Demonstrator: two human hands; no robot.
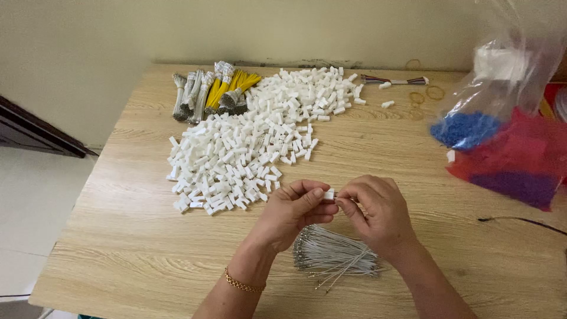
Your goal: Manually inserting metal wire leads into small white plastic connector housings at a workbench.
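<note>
My left hand (292, 212) and my right hand (378, 210) meet above the wooden table (118, 236), both pinching one small white plastic connector (329, 194) between their fingertips. A thin wire seems to run from my right fingers, but it is too small to be sure. Under my hands lies a bundle of white wires (333, 255) with metal tips. A large heap of white connectors (248, 142) spreads from the table's middle toward the far edge.
Bundles of grey and yellow wires (212, 91) lie at the far left of the heap. A finished multicoloured wire set (394, 81) and rubber bands (435, 92) sit at the back. Clear bags with blue, red and purple parts (508, 147) stand right. A black cable (520, 220) lies at right.
</note>
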